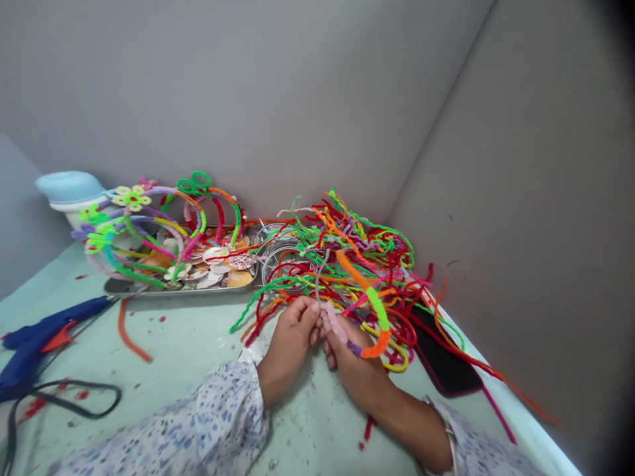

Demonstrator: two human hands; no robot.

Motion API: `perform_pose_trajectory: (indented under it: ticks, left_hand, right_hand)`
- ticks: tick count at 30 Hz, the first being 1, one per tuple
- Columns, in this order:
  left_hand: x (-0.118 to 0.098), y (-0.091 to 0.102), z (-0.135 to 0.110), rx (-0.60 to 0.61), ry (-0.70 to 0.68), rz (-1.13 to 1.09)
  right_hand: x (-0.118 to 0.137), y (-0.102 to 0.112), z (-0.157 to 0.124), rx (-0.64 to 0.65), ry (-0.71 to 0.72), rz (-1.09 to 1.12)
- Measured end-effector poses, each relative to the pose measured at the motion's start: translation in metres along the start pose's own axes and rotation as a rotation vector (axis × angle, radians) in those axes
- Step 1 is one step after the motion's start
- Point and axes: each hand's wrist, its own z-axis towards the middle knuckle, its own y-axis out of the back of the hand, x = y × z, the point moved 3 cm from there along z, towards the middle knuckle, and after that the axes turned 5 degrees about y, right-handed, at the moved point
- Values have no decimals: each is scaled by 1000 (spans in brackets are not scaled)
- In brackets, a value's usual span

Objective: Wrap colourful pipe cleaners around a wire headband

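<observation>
Progress?

Finished fuzzy pipe-cleaner hairbands lean on a steel tray; a tangled heap of loose multicoloured pipe cleaners remains.

Fingers?

Left hand and right hand pinch closed on a half-wrapped grey wire hoop, above the pale green table.

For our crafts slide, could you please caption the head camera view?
Left hand and right hand hold a pink pipe cleaner before a tangled heap of pipe cleaners.
</observation>
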Motion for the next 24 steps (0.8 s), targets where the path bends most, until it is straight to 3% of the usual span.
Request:
perform_pose_trajectory:
  ticks: [7, 18, 24]
  left_hand:
    - [0, 3, -3, -99, -61, 143]
    - [-5, -6, -8, 9, -45, 49]
    - [-2, -1, -6, -49, -67, 114]
  right_hand:
    - [17, 1, 1, -22, 94, -108]
    - [14, 0, 1, -57, -153, 63]
    - [2, 1, -1, -16, -10, -37]
